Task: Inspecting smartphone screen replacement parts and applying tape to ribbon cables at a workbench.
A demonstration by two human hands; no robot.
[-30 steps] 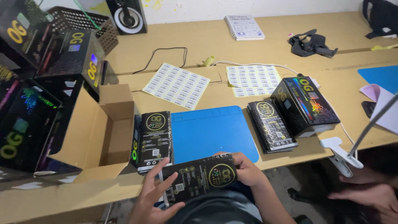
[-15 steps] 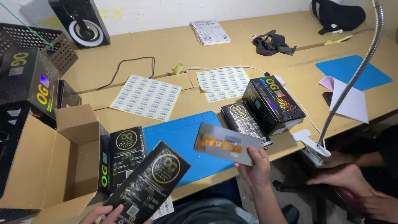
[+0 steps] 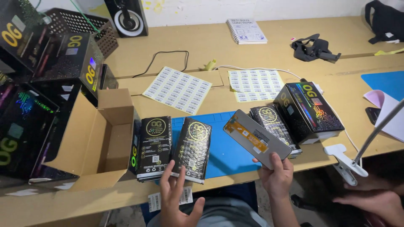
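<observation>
My right hand (image 3: 275,174) holds a grey phone screen panel (image 3: 256,138) with an orange flex strip, tilted above the blue mat (image 3: 225,151). My left hand (image 3: 176,197) is open, fingers spread, its fingertips at the lower edge of a flat black box (image 3: 192,148) that lies on the mat's left part. Left of it sits a stack of black flat boxes (image 3: 153,147). Another stack of flat black boxes (image 3: 275,126) lies right of the panel.
An open cardboard carton (image 3: 99,138) stands at the left, with large black boxes (image 3: 25,126) beside it. A bigger black box (image 3: 309,111), two label sheets (image 3: 179,89), a clamp lamp (image 3: 349,164), a speaker (image 3: 128,17) and another person's hand (image 3: 372,204) are around.
My left hand has set the black flat box down on the mat and let go of it. My right hand still holds the screen panel, now slightly higher and further right.
</observation>
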